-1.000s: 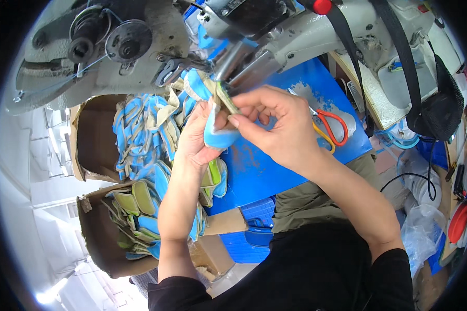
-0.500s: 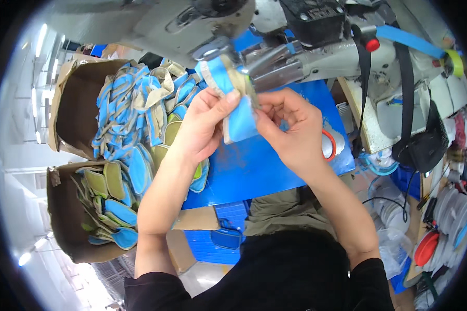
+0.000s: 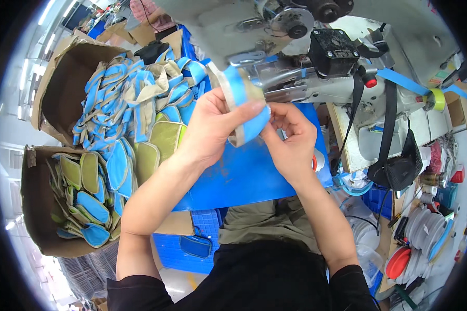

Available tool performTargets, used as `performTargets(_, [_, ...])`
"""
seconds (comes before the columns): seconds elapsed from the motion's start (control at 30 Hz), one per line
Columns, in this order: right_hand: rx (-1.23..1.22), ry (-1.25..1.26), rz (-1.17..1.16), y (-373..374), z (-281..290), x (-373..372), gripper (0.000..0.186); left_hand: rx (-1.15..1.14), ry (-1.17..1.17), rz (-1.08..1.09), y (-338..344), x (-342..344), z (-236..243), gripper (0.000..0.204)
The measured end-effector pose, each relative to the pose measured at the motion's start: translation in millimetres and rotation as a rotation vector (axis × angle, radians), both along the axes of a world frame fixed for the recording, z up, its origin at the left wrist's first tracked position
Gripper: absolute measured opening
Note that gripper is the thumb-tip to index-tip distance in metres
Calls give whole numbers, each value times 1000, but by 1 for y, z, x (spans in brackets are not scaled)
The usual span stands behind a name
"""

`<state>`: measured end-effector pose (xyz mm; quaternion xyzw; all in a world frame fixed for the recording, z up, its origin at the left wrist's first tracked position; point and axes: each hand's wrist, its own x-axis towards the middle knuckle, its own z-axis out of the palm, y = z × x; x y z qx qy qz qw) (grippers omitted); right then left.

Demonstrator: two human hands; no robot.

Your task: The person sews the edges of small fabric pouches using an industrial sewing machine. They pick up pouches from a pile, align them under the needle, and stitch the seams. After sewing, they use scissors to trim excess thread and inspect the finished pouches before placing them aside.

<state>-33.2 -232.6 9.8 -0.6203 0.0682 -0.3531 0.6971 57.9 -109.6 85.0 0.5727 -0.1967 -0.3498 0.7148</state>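
Observation:
A blue and beige fabric strip (image 3: 237, 87) is held between my two hands, above the blue work surface and just in front of the grey sewing machine (image 3: 218, 33). My left hand (image 3: 210, 124) pinches it, thumb pressed along its face. At the strip's right edge, my right hand (image 3: 291, 137) has thumb and fingertips closed together. The strip is slightly blurred, and its upper end lies close to the machine's metal parts. Beside my right wrist, an orange-red ring (image 3: 314, 163) is partly hidden.
On the left, a heap of blue and beige strips (image 3: 109, 98) spills by an open cardboard box (image 3: 52, 93). A second box (image 3: 33, 202) holds green and blue fabric pouches (image 3: 93, 207). Black straps (image 3: 389, 119) hang at the right, near stacked white discs (image 3: 425, 223).
The whole view has shifted, bringing more of the machine into sight. Between my hands the strip has turned and its lower part looks shorter. Both hands still hold it.

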Motion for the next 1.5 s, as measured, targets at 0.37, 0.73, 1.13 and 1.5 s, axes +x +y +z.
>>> performTargets(0.37, [92,56,96,1,7,-7,21,132,-116,79,-3,1,2,14])
performTargets(0.73, [318,116,269,-9,32,-15,22,93,-30,69,-1,2,11,24])
performTargets(1.13, [155,93,215,-11,20,-31,23,-4,421,38,8,1,11,21])
performTargets(1.5, [143,134,210,-2,18,-36,15,92,101,85,-4,2,14,18])
